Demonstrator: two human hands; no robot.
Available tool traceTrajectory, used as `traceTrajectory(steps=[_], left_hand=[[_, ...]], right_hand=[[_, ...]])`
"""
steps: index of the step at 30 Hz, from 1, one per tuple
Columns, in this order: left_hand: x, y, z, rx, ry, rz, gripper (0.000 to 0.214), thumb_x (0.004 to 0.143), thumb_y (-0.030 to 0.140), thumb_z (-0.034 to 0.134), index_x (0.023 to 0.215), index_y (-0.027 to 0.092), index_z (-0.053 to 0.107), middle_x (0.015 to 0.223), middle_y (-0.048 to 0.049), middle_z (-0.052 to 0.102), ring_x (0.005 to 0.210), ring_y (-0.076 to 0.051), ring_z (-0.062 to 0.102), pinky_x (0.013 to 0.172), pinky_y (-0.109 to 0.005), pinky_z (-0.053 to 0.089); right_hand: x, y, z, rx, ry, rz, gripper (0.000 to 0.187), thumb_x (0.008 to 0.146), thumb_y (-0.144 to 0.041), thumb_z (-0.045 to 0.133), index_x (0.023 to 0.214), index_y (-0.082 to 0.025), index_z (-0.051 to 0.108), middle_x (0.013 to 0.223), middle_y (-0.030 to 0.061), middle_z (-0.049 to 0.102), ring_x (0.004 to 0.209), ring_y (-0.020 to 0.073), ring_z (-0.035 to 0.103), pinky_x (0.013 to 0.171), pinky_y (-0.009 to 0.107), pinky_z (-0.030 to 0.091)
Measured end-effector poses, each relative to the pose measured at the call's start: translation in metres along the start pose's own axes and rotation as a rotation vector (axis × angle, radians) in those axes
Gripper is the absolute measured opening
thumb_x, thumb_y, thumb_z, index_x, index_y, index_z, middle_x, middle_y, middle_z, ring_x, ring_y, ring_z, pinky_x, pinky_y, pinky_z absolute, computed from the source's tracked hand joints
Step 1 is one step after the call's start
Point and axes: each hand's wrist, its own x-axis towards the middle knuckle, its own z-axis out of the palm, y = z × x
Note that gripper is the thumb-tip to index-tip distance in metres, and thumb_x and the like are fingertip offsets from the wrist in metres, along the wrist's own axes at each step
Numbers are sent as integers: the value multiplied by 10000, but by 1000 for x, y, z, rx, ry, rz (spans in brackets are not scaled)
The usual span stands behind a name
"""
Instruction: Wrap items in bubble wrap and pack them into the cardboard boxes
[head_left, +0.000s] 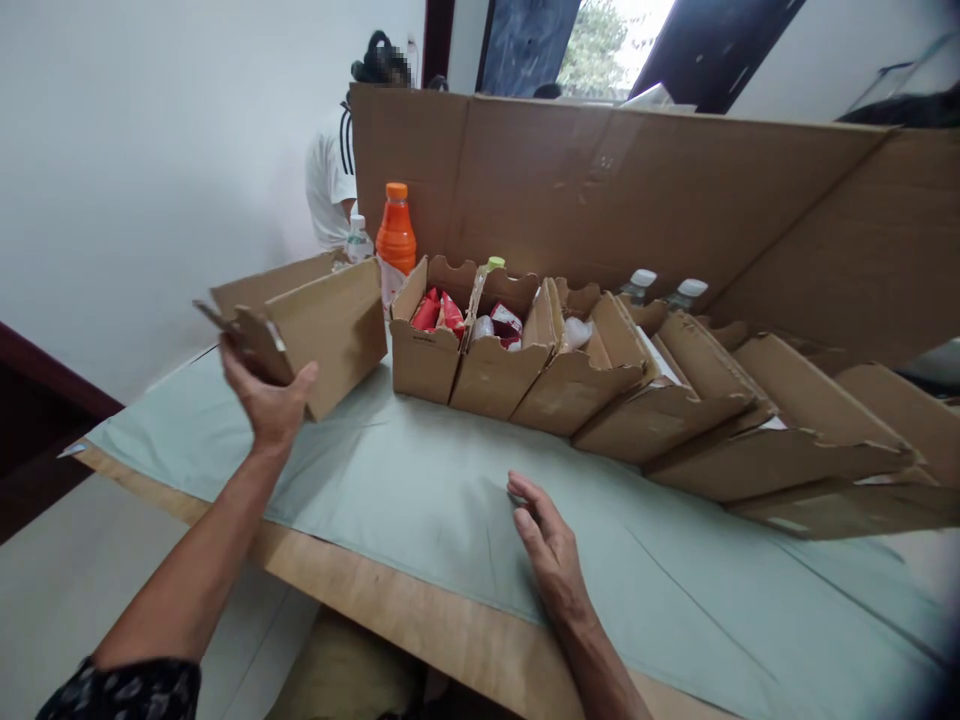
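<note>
While the right hand is resting palm-down, fingers loosely together, on the pale green cloth in front of the row of boxes, the left hand is gripping an open cardboard box by its end flap, holding it tilted in the air just left of that row. I'm judging this a box in mid-handling; thin corrugated board is calling for a light, level grip. Behind the row, a smooth orange bottle and a tall cardboard sheet are standing.
</note>
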Motion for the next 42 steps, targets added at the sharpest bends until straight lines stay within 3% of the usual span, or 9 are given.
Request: traceTrajectory(steps=[3,6,10,19,22,25,30,33,42], left_hand=[[-4,7,46,105,-18,-83,1286,604,375,893,1591,90,121,1638,-272,244,1549,-420,233,1293,-588,173],[-23,14,68,72,-163,-100,1239,653,397,859,1601,59,136,1653,-298,187,1580,-420,166,1298,-567,158],[-42,8,73,25,-236,-88,1081,741,302,753,1617,92,156,1697,-263,85,1620,-373,65,1311,-519,136],[-37,-4,88,100,-360,-86,1083,785,268,676,1642,93,37,1724,-233,94,1632,-353,22,1318,-506,150],[-64,-3,85,190,-497,-65,1041,793,306,666,1628,47,102,1715,-272,150,1622,-389,82,1297,-555,195],[-95,3,69,187,-655,8,872,774,347,686,1544,72,381,1635,-268,381,1562,-425,287,1273,-601,213],[-115,13,39,496,-908,322,578,958,451,477,1435,139,571,1588,-233,478,1521,-417,363,1225,-644,236],[-117,20,30,651,-940,421,578,1003,442,408,1479,144,545,1603,-220,464,1513,-403,379,1207,-613,282],[-135,38,6,760,-960,439,580,1032,420,382,1524,137,505,1626,-236,425,1513,-417,376,1190,-628,290]], right_hand=[[1,-1,-2,-34,-21,-5,544,920,-655,597,1255,-248,729,1417,136,669,1332,337,615,1115,540,505],[1,-2,-4,-50,-56,4,526,917,-648,601,1235,-250,735,1410,136,676,1348,341,604,1158,570,460],[1,-3,-5,-90,-101,15,494,906,-620,631,1226,-257,734,1404,127,683,1344,341,609,1149,569,470],[4,-3,-6,-147,-136,-5,468,898,-562,639,1215,-233,738,1366,131,708,1309,342,638,1121,564,486],[5,-4,-4,-164,-139,-35,402,900,-483,643,1190,-223,744,1341,134,721,1270,330,663,1101,547,496],[4,-6,1,-231,-132,-87,310,890,-374,648,1138,-223,756,1288,129,744,1216,317,691,1058,520,515],[-3,-10,13,-358,-140,-138,249,873,-238,660,1101,-255,759,1300,90,740,1210,281,670,1044,478,487],[-8,-12,17,-395,-144,-155,247,857,-209,684,1088,-248,764,1333,97,720,1224,290,637,1054,488,457],[-10,-16,22,-435,-161,-183,202,875,-167,676,1053,-216,757,1342,115,708,1235,294,609,1052,485,420]])
